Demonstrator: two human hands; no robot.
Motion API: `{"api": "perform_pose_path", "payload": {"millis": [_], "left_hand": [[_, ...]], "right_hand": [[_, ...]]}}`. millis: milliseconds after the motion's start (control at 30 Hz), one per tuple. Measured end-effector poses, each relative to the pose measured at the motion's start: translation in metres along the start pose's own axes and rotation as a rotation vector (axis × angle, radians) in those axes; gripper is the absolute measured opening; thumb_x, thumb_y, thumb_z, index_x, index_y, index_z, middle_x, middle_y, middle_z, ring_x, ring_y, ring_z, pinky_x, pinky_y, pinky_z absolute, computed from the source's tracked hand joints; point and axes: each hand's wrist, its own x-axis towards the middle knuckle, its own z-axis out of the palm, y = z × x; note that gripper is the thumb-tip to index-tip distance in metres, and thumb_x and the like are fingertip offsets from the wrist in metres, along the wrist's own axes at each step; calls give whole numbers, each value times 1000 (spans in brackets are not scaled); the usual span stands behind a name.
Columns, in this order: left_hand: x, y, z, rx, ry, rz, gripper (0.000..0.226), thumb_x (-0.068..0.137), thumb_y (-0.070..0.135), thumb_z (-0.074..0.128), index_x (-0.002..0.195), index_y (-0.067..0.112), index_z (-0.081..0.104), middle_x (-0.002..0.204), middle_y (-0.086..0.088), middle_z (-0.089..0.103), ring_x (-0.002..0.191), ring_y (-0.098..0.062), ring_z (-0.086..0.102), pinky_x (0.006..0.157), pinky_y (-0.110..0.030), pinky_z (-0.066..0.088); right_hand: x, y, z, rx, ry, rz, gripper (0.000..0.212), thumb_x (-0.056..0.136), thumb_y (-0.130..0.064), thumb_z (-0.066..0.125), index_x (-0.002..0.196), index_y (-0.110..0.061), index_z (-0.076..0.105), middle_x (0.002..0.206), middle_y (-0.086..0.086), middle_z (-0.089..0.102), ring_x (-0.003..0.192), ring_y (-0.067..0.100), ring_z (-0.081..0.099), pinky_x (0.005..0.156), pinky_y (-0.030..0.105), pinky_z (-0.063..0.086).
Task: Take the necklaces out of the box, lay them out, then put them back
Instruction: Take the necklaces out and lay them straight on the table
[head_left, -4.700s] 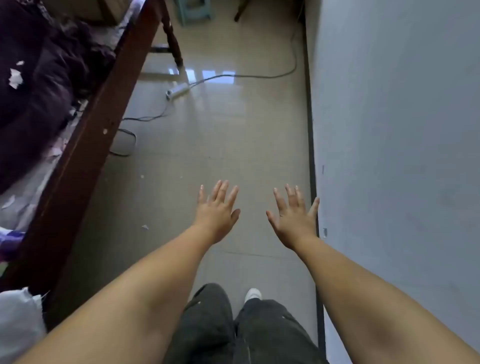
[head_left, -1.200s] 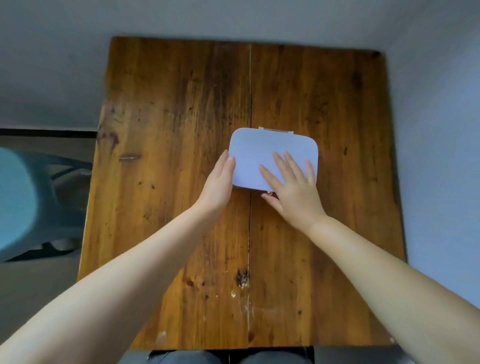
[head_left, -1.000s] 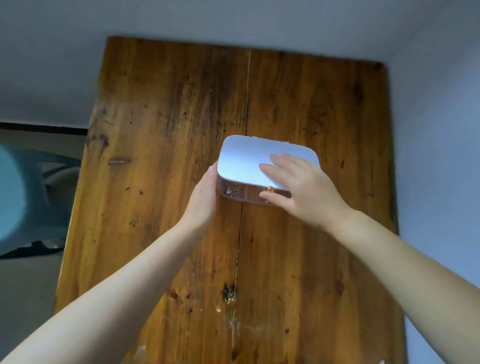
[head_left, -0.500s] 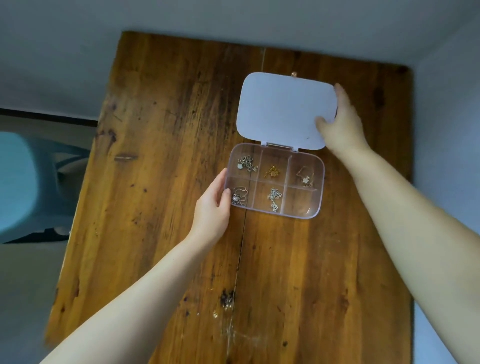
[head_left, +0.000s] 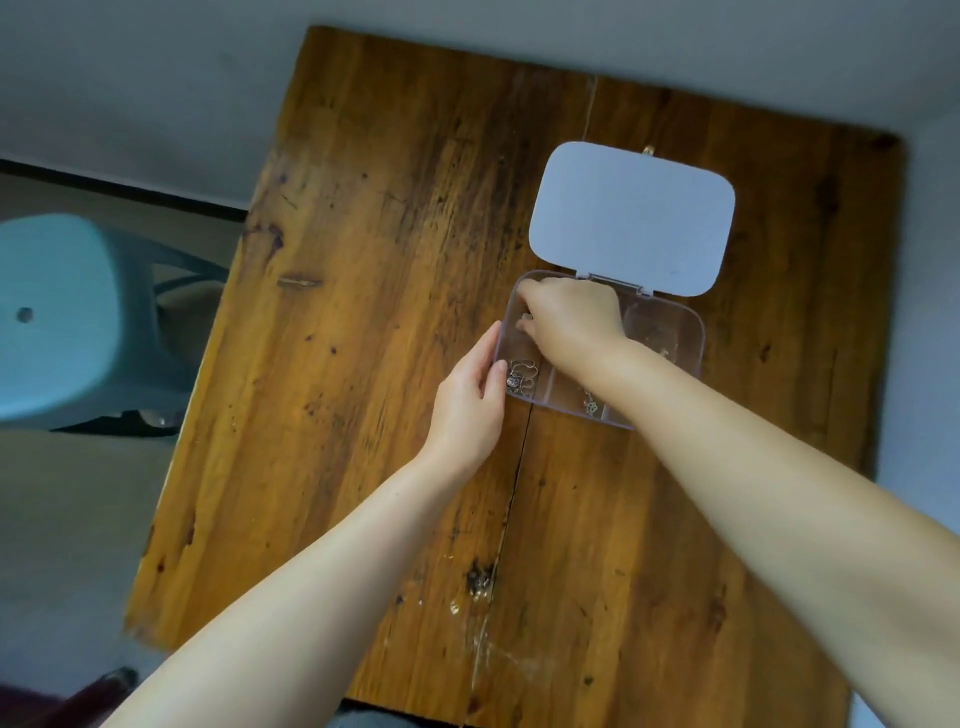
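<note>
A clear compartment box (head_left: 693, 338) lies open on the wooden table (head_left: 374, 322), its pale lid (head_left: 631, 218) folded flat behind it. My left hand (head_left: 467, 400) grips the box's left edge. My right hand (head_left: 571, 322) reaches into the far-left compartment with its fingertips curled together; whatever lies under them is hidden. A silver necklace (head_left: 521, 378) sits coiled in the near-left compartment. Another necklace (head_left: 589, 405) shows in the near-middle compartment, partly covered by my right forearm.
A teal plastic stool (head_left: 57, 317) stands on the floor left of the table. Grey walls run close along the table's far and right sides. Bare wood spreads left of the box and in front of it.
The lid was lifted and laid flat behind the box. My right hand left the lid and came down into the far-left compartment. My left hand stayed at the box's left edge.
</note>
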Motion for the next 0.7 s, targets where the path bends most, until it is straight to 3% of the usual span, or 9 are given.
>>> {"api": "perform_pose_path", "payload": {"millis": [167, 400, 567, 700], "left_hand": [[-1, 4, -3, 10, -29, 7, 43, 100, 20, 39, 141, 28, 36, 145, 10, 43, 133, -7, 37, 106, -24, 29], [-3, 14, -8, 5, -76, -20, 43, 100, 19, 37, 143, 24, 34, 146, 4, 43, 135, -13, 37, 111, -42, 35], [-4, 16, -8, -9, -65, -22, 43, 100, 18, 37, 143, 23, 34, 146, 3, 44, 135, -13, 37, 111, -42, 35], [-3, 15, -8, -12, -80, -29, 43, 101, 19, 36, 143, 23, 33, 146, 3, 43, 135, -14, 37, 111, -43, 35]], "right_hand": [[4, -2, 1, -88, -65, 43, 21, 91, -16, 55, 112, -12, 57, 107, 11, 67, 97, 35, 63, 64, 34, 37], [4, -7, -15, -243, -222, 24, 31, 90, -6, 55, 120, -7, 50, 112, 15, 63, 99, 34, 62, 63, 35, 40], [7, -12, -25, -456, -327, -40, 26, 88, -3, 56, 113, -9, 59, 109, 11, 63, 94, 29, 63, 61, 31, 41], [1, -8, -23, -398, -293, -45, 35, 88, -3, 57, 122, -5, 49, 117, 15, 59, 100, 34, 62, 64, 36, 43]]}}
